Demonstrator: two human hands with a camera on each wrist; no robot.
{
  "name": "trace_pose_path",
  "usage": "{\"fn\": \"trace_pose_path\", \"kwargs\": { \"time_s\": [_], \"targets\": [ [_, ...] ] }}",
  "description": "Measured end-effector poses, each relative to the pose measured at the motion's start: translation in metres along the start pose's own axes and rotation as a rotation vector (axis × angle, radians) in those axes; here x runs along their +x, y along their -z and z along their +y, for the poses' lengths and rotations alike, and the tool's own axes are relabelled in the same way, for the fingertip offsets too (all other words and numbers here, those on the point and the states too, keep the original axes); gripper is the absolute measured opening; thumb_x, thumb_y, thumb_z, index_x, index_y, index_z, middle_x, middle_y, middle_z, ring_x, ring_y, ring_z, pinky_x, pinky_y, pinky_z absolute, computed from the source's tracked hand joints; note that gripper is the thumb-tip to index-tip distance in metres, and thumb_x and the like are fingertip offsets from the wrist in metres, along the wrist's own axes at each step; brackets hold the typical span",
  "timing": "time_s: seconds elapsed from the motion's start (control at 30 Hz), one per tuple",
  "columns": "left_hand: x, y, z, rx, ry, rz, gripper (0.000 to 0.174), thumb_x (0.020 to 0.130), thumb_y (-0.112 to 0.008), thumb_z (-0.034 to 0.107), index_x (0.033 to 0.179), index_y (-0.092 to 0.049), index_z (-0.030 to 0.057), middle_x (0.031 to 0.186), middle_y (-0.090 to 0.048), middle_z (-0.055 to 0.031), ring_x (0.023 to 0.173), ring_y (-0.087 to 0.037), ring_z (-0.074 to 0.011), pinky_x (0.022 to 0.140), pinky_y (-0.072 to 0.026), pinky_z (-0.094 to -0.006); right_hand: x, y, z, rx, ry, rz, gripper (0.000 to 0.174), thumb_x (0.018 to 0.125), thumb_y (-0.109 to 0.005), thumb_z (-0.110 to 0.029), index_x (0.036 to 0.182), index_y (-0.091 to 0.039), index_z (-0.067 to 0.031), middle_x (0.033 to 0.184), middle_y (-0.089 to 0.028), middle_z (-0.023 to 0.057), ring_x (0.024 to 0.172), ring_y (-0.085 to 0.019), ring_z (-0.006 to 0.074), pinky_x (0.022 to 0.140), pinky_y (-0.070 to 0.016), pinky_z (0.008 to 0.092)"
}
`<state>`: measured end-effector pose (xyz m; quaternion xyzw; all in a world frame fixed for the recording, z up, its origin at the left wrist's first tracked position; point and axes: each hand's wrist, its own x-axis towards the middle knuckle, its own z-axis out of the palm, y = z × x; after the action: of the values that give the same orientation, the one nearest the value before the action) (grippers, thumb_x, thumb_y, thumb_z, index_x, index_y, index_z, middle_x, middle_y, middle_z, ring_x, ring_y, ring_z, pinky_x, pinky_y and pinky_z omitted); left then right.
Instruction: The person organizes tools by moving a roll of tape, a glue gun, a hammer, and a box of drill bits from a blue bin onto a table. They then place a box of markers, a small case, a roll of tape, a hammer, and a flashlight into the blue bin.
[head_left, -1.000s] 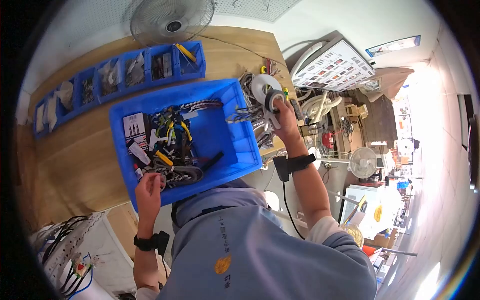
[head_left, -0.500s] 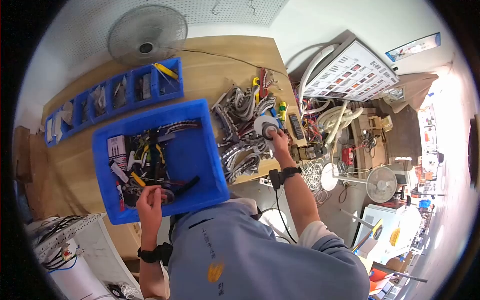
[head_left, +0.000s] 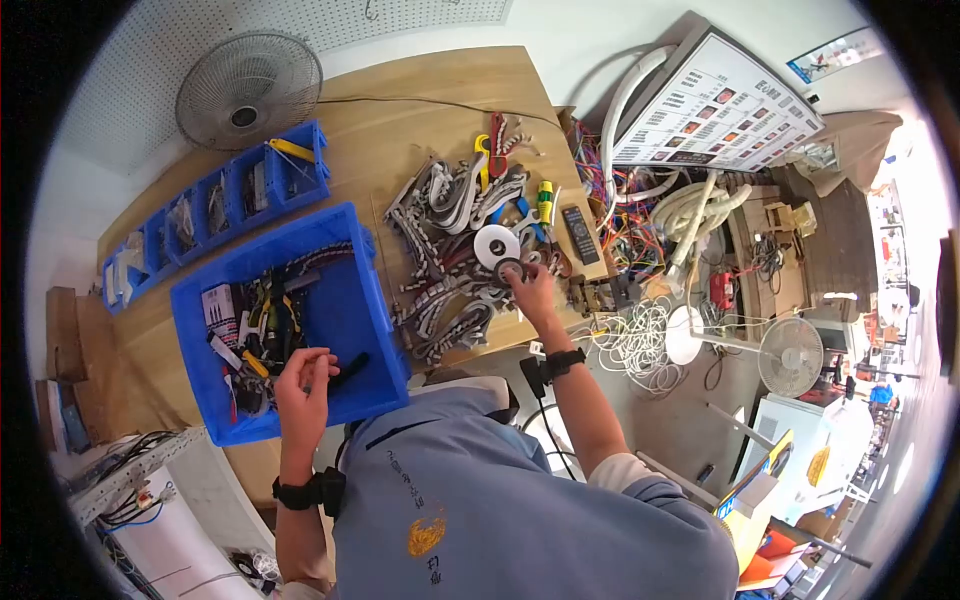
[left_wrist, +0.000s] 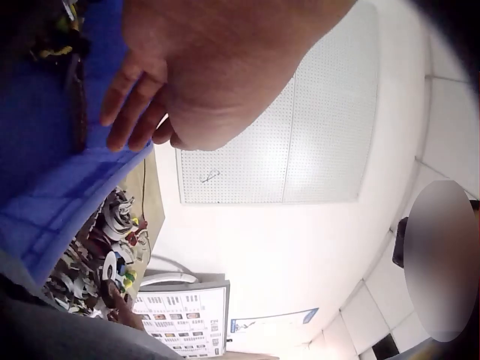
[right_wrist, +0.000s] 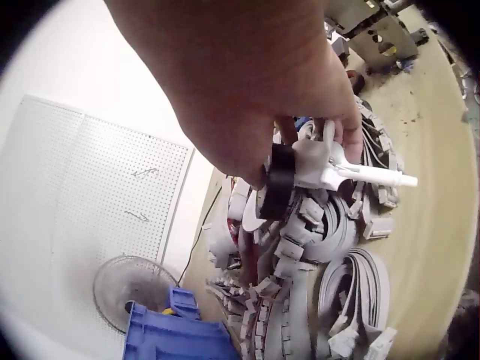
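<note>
My right hand (head_left: 535, 297) grips a dark tape roll (head_left: 509, 270) beside a white disc (head_left: 495, 243), over a heap of grey ribbon cables (head_left: 455, 200). In the right wrist view, that hand (right_wrist: 255, 97) has its thumb by the dark roll (right_wrist: 280, 182), with a white rod-ended piece (right_wrist: 367, 176) sticking out below the fingers. Above the near part of the blue bin (head_left: 385, 300) hovers my left hand (head_left: 303, 390). Its fingers are loosely bent around nothing visible; the left wrist view shows this hand (left_wrist: 202, 82) empty. Tools and a printed box (head_left: 220, 310) lie in the bin.
Behind the bin runs a row of small blue trays (head_left: 235, 225), with a fan (head_left: 245, 95) beyond. A remote (head_left: 580, 235) and a green-yellow roll (head_left: 545, 200) lie right of the cables. A printed board (head_left: 715, 100) leans past the table's right edge.
The head view has shifted, bringing the whole cable heap into sight. My right hand has come lower over the heap with the rolls. My left hand remains over the bin's near side.
</note>
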<state>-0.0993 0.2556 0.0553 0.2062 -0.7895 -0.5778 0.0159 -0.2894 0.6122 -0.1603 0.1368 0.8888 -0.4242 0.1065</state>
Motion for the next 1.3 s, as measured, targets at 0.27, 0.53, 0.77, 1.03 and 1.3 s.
{"fn": "trace_pose_path", "kwargs": {
  "time_s": [0.27, 0.53, 0.77, 1.03, 1.3],
  "targets": [
    [-0.002, -0.008, -0.001, 0.040, 0.034, 0.010, 0.016, 0.102, -0.056, 0.012, 0.108, -0.063, -0.0020, 0.096, -0.069, -0.0083, 0.083, -0.066, -0.0123, 0.075, -0.0520, -0.0261, -0.015, 0.012, 0.024, 0.254, 0.175, -0.093, 0.063, 0.076, -0.087, -0.026, 0.118, -0.057, 0.0099, 0.109, -0.066, 0.0188, 0.098, -0.066, 0.0265, 0.084, -0.0550, 0.0383],
    [-0.002, -0.021, 0.009, 0.041, 0.048, 0.025, 0.014, 0.100, -0.057, 0.008, 0.105, -0.063, -0.0038, 0.094, -0.071, -0.0108, 0.083, -0.069, -0.0143, 0.078, -0.0521, -0.0268, -0.015, 0.029, 0.008, 0.673, -0.174, -0.159, 0.042, 0.089, -0.075, -0.014, 0.118, -0.058, 0.0113, 0.100, -0.069, 0.0133, 0.081, -0.069, 0.0166, 0.066, -0.0584, 0.0267],
    [0.000, -0.019, 0.007, 0.069, 0.039, 0.013, 0.016, 0.102, -0.055, 0.010, 0.108, -0.063, -0.0026, 0.095, -0.070, -0.0100, 0.084, -0.067, -0.0139, 0.076, -0.0528, -0.0273, 0.022, 0.039, 0.016, 0.809, -0.211, 0.027, 0.039, 0.091, -0.073, -0.016, 0.119, -0.060, 0.0081, 0.092, -0.069, 0.0078, 0.073, -0.065, 0.0131, 0.064, -0.0551, 0.0259],
    [-0.002, -0.021, 0.018, 0.069, 0.025, 0.049, 0.014, 0.101, -0.057, 0.009, 0.105, -0.063, -0.0027, 0.094, -0.071, -0.0104, 0.084, -0.068, -0.0145, 0.077, -0.0526, -0.0269, 0.045, 0.037, 0.029, 0.519, -0.135, 0.064, 0.035, 0.088, -0.074, -0.021, 0.107, -0.066, 0.0066, 0.092, -0.070, 0.0124, 0.078, -0.067, 0.0197, 0.066, -0.0545, 0.0320],
    [-0.002, -0.020, 0.017, 0.066, 0.008, 0.066, 0.014, 0.100, -0.058, 0.009, 0.104, -0.064, -0.0032, 0.093, -0.071, -0.0106, 0.083, -0.069, -0.0146, 0.076, -0.0525, -0.0265, 0.036, 0.050, 0.015, 0.172, 0.012, 0.196, 0.043, 0.084, -0.077, -0.028, 0.106, -0.066, 0.0072, 0.096, -0.071, 0.0194, 0.089, -0.070, 0.0284, 0.081, -0.0544, 0.0384]
  ]
}}
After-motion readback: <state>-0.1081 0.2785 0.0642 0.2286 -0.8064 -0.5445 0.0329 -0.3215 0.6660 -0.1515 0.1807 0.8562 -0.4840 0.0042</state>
